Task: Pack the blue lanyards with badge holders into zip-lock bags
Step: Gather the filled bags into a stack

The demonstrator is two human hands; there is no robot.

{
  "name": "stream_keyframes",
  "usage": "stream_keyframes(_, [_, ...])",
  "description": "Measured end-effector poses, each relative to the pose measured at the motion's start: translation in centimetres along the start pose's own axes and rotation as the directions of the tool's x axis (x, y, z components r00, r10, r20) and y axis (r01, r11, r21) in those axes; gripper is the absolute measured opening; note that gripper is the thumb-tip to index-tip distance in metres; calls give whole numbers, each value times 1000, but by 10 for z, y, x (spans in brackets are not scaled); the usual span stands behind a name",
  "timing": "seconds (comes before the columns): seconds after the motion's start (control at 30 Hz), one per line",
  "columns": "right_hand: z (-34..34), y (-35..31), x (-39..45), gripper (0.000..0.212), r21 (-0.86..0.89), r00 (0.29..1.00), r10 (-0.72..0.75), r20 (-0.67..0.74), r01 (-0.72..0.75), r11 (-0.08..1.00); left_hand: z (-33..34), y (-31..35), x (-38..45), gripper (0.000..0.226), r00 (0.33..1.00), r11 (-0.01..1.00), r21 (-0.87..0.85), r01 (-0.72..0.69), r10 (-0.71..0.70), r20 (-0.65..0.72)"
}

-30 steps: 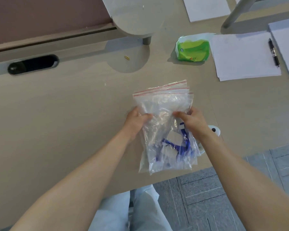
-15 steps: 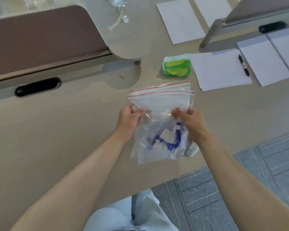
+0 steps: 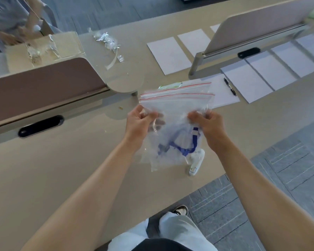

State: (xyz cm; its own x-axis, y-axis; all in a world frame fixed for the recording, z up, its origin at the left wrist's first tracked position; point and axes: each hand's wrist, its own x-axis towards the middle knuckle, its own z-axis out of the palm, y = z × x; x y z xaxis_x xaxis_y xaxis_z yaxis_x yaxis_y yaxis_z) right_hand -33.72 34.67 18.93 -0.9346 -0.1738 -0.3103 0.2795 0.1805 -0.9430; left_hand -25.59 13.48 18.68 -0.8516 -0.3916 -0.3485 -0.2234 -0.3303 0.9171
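Hands now hold the zip-lock bag [image 3: 176, 107] higher above the table [image 3: 62, 169] than before. Left hand [image 3: 140, 124] pinches its 9 o'clock edge, right hand [image 3: 207, 127] its 3 o'clock edge, and the blue lanyard [image 3: 181, 149] lies inside, toward 6 o'clock.

Soft daylight, blurred wide-angle edges

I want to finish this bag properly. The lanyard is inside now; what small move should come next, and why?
Probably slide both hands, left hand and right hand, up to the red-lined zip strip and press it shut: the blue lanyard already lies low inside the clear plastic zip-lock bag.
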Motion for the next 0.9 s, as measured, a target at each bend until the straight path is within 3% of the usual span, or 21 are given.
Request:
stream_keyframes(0.13, [-60,-2,-2,30,36,999,-23,-26,23,999,56,0,-12,25,998,999,28,-28,27,51])
stream_keyframes(0.33, [-191,6,7,26,72,997,-30,-67,35,997,186,-29,-29,28,997,995,79,-67,63,52])
stream_keyframes(0.57, [-338,5,22,9,66,999,9,-41,-6,998,336,-58,-55,26,998,995,79,-58,59,0])
stream_keyframes(0.73, [-384,2,40,9,63,999,33,-19,-32,997,384,-65,-56,23,998,997,58,-49,51,-23])
stream_keyframes(0.9, [-387,-1,69,19,43,998,66,4,-66,997,394,-66,-39,26,995,998,45,-39,43,-87])
